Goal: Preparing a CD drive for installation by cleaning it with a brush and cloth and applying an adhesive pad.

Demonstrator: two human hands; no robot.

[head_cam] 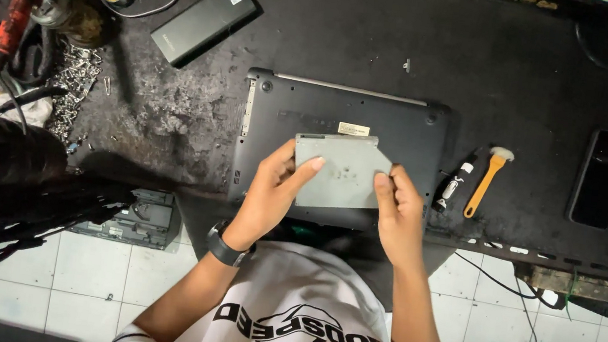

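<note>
Two hands hold a flat grey metal drive (341, 169) just above the upturned base of a dark laptop (341, 118) on the black workbench (488, 54). Left hand (271, 190), with a black watch (226, 250) on its wrist, is closed on the drive's left edge, thumb on top; right hand (396, 209) pinches its right edge. Right of the laptop lie a small screwdriver (454, 184), an orange-handled brush (487, 183) and a black phone (601, 179). A black power pack (203, 21) lies up left.
</note>
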